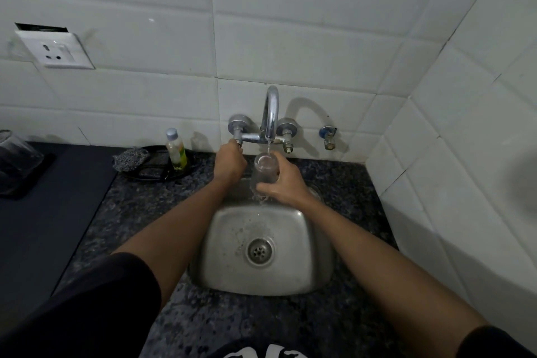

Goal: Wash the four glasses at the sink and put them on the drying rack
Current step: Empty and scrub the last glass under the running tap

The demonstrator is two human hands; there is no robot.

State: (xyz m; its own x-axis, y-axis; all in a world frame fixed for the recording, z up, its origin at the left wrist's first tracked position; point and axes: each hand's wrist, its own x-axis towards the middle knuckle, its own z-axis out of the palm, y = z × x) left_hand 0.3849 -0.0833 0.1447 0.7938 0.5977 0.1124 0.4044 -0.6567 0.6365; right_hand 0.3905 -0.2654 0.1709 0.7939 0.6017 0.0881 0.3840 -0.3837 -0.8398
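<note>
From the head camera, a clear glass point(265, 170) is held over the back edge of the sink point(229, 241), right under the spout of the tap point(271, 113). Its long axis runs tilted: the mouth points up and away toward the wall, the base down and toward the person. A thin stream of water falls from the spout into the open mouth, and water spills off below the base into the basin.

The glass is a smooth, transparent, straight-sided tumbler. The sink is a small brushed steel basin, squarish with rounded corners, with a round perforated drain point(259, 251) in its floor. The tap is chromed metal with a high arched neck and two wall-mounted valves. The surface point(343, 183) around the basin is dark speckled stone, and the wall behind is large pale glazed tile.

The right hand point(286, 183) is wrapped around the lower part of the glass, fingers curled round its side and thumb across the near side. The left hand point(229, 164) is closed around the handle of the left valve point(239, 128), knuckles up.

Left of the tap, a small plastic bottle point(175, 148) with a pale cap and a wad of steel wool point(130, 157) sit on a dark round dish. Farther left a dark mat point(58, 197) covers the surface, and at the frame's left edge another clear glass-like object point(16, 160) stands on a dark tray. A white wall socket point(55, 49) is mounted above.
</note>
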